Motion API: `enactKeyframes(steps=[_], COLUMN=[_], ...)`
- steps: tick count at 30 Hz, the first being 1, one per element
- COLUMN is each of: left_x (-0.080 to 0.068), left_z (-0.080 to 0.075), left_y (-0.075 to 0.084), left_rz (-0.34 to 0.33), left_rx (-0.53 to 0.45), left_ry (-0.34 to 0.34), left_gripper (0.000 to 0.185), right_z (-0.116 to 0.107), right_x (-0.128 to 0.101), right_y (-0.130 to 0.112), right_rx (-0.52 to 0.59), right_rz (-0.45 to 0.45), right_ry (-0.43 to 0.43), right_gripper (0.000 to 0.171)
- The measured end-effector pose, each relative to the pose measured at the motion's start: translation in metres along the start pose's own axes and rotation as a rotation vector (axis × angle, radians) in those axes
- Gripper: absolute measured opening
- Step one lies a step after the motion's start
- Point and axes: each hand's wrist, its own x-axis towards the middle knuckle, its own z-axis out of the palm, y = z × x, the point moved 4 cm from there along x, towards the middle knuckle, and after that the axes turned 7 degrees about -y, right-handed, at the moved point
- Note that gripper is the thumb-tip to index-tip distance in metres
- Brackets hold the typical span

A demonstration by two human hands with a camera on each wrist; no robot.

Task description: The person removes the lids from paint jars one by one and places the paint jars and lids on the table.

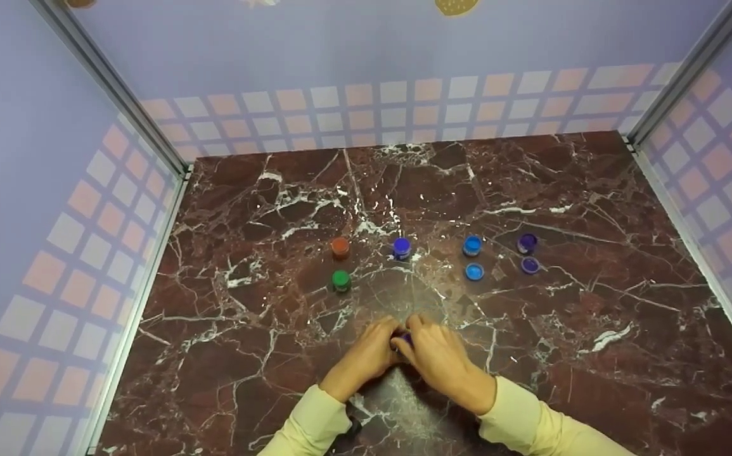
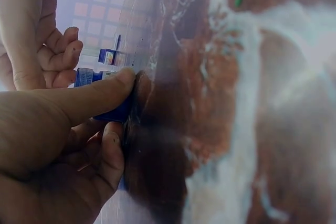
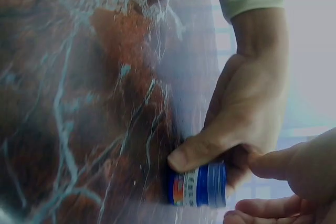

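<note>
Small blue jar (image 3: 198,184) pinched by left hand (image 1: 366,356) and right hand (image 1: 445,361) on marble table (image 1: 594,316); lid-twisting step judged underway; firm counter-grip needed next.

Even, soft light fills the head view; a pale sheen of glare sits on the counter (image 1: 404,278) near its middle. Both wrist views are hazy and washed out, the marble blurred, with milky bright patches.

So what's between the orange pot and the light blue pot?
The dark blue pot stands between the orange pot and the light blue pot, in the head view.
</note>
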Motion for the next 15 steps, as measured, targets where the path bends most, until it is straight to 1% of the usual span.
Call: enactKeyframes(steps=[3,6,10,15], left_x=[0.0007,0.0016,0.0018,0.0019], left_z=[0.001,0.001,0.0006,0.0003], left_y=[-0.0002,-0.0004,-0.001,-0.0014], left_rz=[0.01,0.021,0.029,0.01], left_rx=[0.015,-0.008,-0.047,-0.038], left_ry=[0.0,0.002,0.007,-0.003], left_gripper=[0.024,0.022,0.022,0.025], right_z=[0.0038,0.0067,0.0088,0.01], right_x=[0.0004,-0.0001,-0.0009,-0.0002], right_y=[-0.0043,-0.0061,-0.0065,-0.0071], right_rx=[-0.068,-0.123,-0.146,-0.182], right_rz=[0.013,0.023,0.02,-0.001], right_ry=[-0.023,-0.026,-0.015,-0.013], right_gripper=[0.032,0.033,0.033,0.032])
